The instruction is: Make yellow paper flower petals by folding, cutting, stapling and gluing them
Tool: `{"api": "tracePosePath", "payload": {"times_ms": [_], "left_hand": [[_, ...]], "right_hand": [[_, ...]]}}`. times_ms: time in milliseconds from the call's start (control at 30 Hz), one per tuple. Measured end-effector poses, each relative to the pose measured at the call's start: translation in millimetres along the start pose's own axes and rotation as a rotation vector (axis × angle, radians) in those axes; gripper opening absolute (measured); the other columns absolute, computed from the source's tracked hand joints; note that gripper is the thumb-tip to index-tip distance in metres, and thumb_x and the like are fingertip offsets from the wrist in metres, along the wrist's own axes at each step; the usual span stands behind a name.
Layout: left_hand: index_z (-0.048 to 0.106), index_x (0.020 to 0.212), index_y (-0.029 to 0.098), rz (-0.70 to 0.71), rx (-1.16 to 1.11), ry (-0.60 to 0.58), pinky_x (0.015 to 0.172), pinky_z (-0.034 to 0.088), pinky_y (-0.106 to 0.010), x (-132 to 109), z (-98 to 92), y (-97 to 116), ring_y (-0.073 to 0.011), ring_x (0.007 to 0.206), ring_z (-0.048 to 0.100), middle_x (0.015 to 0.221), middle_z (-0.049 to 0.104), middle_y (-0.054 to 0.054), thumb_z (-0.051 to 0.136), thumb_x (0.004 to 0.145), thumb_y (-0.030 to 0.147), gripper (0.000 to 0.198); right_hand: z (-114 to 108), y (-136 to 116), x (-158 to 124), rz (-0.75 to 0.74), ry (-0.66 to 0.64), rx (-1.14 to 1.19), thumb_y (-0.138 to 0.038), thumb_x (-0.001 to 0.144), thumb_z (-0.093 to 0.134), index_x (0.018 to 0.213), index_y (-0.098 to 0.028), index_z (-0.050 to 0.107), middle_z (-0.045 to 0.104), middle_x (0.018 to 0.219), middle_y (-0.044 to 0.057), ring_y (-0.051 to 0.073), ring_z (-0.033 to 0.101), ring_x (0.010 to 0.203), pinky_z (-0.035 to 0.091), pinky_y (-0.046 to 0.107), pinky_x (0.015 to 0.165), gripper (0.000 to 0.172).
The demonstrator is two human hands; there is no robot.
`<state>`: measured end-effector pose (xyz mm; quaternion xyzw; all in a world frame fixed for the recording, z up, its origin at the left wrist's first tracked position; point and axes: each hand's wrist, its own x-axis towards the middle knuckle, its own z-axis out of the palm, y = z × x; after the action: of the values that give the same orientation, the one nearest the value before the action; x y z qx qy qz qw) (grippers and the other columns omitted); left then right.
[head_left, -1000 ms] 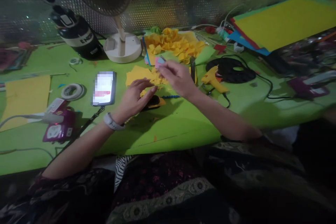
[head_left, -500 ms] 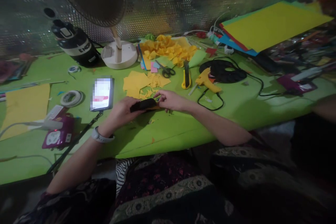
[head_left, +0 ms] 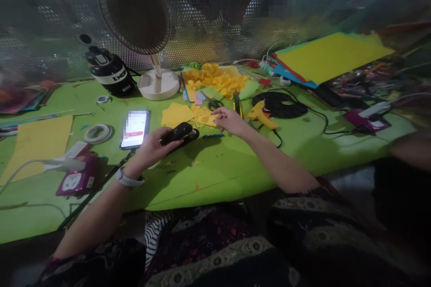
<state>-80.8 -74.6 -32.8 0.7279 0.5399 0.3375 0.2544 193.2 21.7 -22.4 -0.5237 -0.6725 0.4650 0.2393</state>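
My left hand (head_left: 151, 147) is closed round a black stapler (head_left: 180, 132) held just above the green table (head_left: 235, 161). My right hand (head_left: 229, 121) reaches to the pile of yellow paper pieces (head_left: 188, 114) and its fingertips pinch the edge of one piece. A lit phone (head_left: 135, 128) lies left of the stapler. Behind the paper pieces lie scissors (head_left: 213, 103) and a heap of yellow paper flowers (head_left: 215, 78).
A small fan (head_left: 141, 22) and a black bottle (head_left: 111, 71) stand at the back. A yellow glue gun (head_left: 261, 114) with black cable, a tape roll (head_left: 97, 133), a purple socket (head_left: 76, 179) and a stack of coloured sheets (head_left: 330, 56) surround the work spot.
My right hand has left the stapler and moved forward to the yellow paper pieces. My left hand has lifted the stapler slightly. The view has tilted up.
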Motion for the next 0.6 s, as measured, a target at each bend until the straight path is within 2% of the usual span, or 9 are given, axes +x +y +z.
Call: {"api": "tracePosePath", "payload": {"times_ms": [67, 133, 233, 267, 367, 433, 600], "left_hand": [[0.068, 0.101, 0.017, -0.011, -0.027, 0.006, 0.068, 0.049, -0.031, -1, 2.2, 1, -0.0191, 0.079, 0.064, 0.092, 0.072, -0.007, 0.07, 0.084, 0.046, 0.034], [0.068, 0.101, 0.016, -0.033, -0.059, 0.014, 0.067, 0.049, -0.03, -2, 5.0, 3, -0.0186, 0.078, 0.063, 0.089, 0.071, -0.007, 0.071, 0.083, 0.047, 0.036], [0.068, 0.102, 0.016, -0.055, -0.119, 0.047, 0.064, 0.048, -0.029, -3, 10.2, 6, -0.0182, 0.076, 0.062, 0.088, 0.07, -0.006, 0.072, 0.082, 0.047, 0.037], [0.068, 0.102, 0.016, -0.049, -0.132, 0.054, 0.064, 0.048, -0.029, -4, 12.2, 7, -0.0181, 0.076, 0.062, 0.088, 0.07, -0.006, 0.072, 0.082, 0.046, 0.036], [0.067, 0.1, 0.017, -0.004, -0.138, 0.043, 0.064, 0.048, -0.03, -5, 18.1, 11, -0.0176, 0.074, 0.062, 0.086, 0.07, -0.005, 0.072, 0.083, 0.041, 0.03], [0.067, 0.098, 0.018, 0.027, -0.135, 0.027, 0.065, 0.049, -0.03, -6, 21.3, 13, -0.0173, 0.074, 0.061, 0.084, 0.069, -0.005, 0.071, 0.083, 0.04, 0.027], [0.067, 0.098, 0.018, 0.039, -0.16, 0.014, 0.067, 0.049, -0.031, -6, 24.8, 15, -0.0174, 0.075, 0.061, 0.085, 0.068, -0.005, 0.071, 0.083, 0.04, 0.027]], "right_hand": [[1, 4, 5, 0.006, 0.029, -0.148, -0.014, 0.09, 0.058, 0.114, -0.014, 0.061, 0.066, 0.093, 0.006, 0.012, 0.061, 0.063, 0.051, 0.027, 0.06, 0.025], [3, 6, 6, -0.041, 0.116, -0.329, -0.017, 0.088, 0.061, 0.115, -0.013, 0.062, 0.067, 0.102, 0.011, 0.018, 0.065, 0.076, 0.052, 0.032, 0.07, 0.027], [8, 4, 0, -0.239, 0.262, -0.419, -0.03, 0.09, 0.062, 0.111, -0.013, 0.065, 0.065, 0.114, 0.014, 0.021, 0.064, 0.086, 0.05, 0.036, 0.079, 0.027], [12, 1, -5, -0.32, 0.247, -0.365, -0.035, 0.092, 0.059, 0.11, -0.013, 0.065, 0.065, 0.114, 0.014, 0.02, 0.064, 0.084, 0.05, 0.035, 0.077, 0.028], [28, -3, -19, -0.554, -0.008, -0.195, -0.047, 0.096, 0.054, 0.108, -0.017, 0.065, 0.067, 0.105, 0.01, 0.019, 0.063, 0.085, 0.049, 0.032, 0.072, 0.035], [40, -2, -24, -0.66, -0.048, -0.226, -0.051, 0.092, 0.06, 0.103, -0.016, 0.065, 0.066, 0.095, 0.009, 0.02, 0.06, 0.085, 0.048, 0.034, 0.075, 0.037], [54, 5, -22, -0.666, -0.069, -0.195, -0.046, 0.09, 0.065, 0.092, -0.016, 0.066, 0.061, 0.085, 0.005, 0.02, 0.058, 0.08, 0.047, 0.034, 0.074, 0.03]]}}
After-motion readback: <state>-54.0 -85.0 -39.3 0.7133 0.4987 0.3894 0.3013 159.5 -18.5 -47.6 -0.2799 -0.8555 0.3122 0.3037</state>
